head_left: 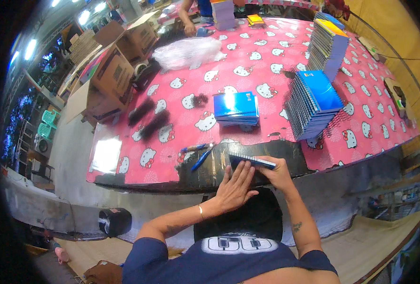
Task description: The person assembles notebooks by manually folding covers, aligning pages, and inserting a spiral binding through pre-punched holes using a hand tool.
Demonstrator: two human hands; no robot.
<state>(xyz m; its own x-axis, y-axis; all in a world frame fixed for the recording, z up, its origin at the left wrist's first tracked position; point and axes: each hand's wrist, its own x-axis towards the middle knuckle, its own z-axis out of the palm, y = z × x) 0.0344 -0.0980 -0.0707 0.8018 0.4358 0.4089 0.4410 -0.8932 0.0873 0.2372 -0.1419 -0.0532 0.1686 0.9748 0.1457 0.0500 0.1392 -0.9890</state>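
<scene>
At the table's near edge, a spiral notebook (259, 161) stands tilted with its coiled edge up. My right hand (277, 173) grips its right end between thumb and fingers. Fingers stretched out, my left hand (237, 186) lies flat against the notebook's near face. Blue pens (201, 160) rest on the dark bare patch of table (193, 177) left of my hands. Beyond the notebook sits a short stack of blue notebooks (236, 108). A tall stack of blue spiral notebooks (314, 102) stands to the right.
A pink patterned cover (172, 102) lies over the table. Farther right rises another notebook stack (328, 47). Clear plastic wrap (187, 53) lies at the back left, and open cardboard boxes (107, 83) stand along the left side. Across the table is another person's hand (189, 29).
</scene>
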